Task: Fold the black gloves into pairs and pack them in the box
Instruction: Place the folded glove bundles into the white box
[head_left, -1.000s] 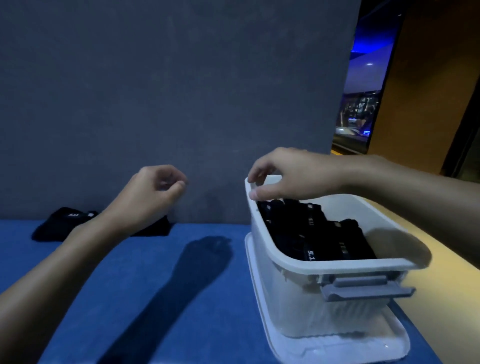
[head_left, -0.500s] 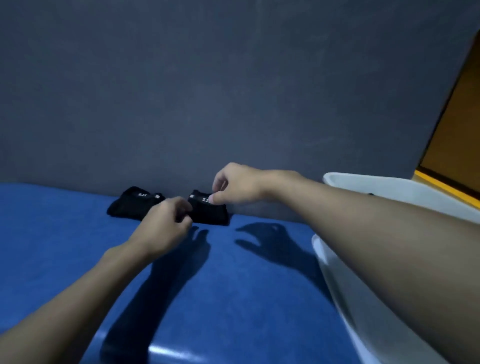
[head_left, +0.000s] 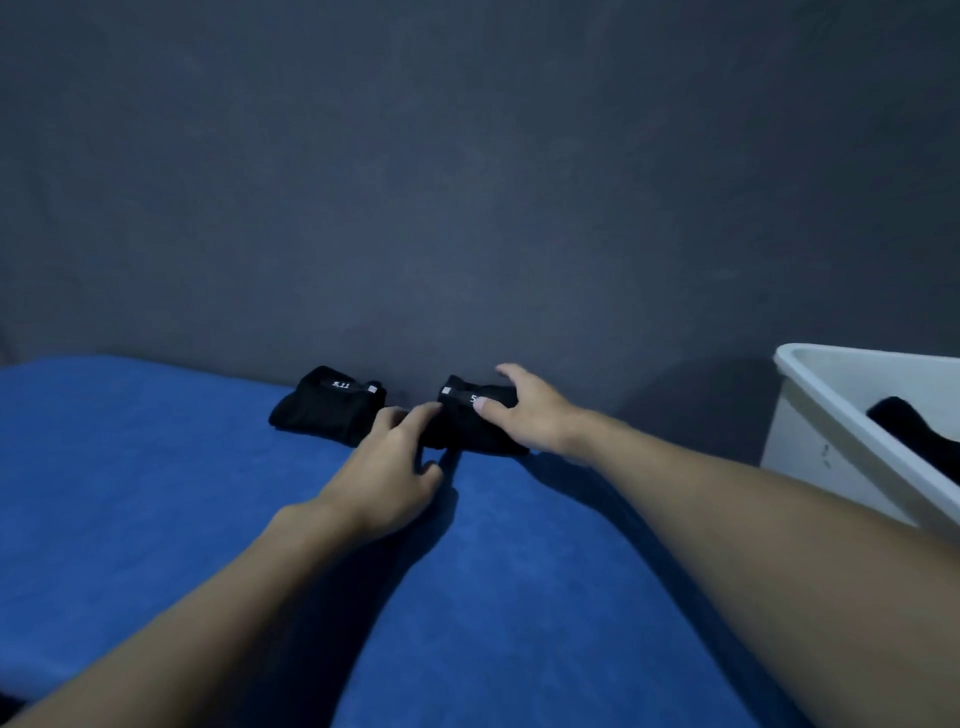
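Two folded black glove bundles with white labels lie on the blue table against the grey wall. My right hand (head_left: 527, 413) grips the right glove bundle (head_left: 462, 431), thumb on its labelled front and fingers over its back. My left hand (head_left: 387, 467) reaches in with straight fingers, its fingertips touching that bundle's left edge. The left glove bundle (head_left: 324, 410) lies apart, untouched. The white box (head_left: 836, 387) stands at the right edge, with packed black gloves (head_left: 914, 434) showing inside.
The grey wall (head_left: 467, 208) rises directly behind the bundles. The blue table top (head_left: 156, 493) stretches wide to the left and toward me. My right forearm crosses in front of the box.
Both hands left the box area and reached the bundles at the wall. My right hand now wraps the right bundle, and my left fingers have straightened against it. The view has swung left.
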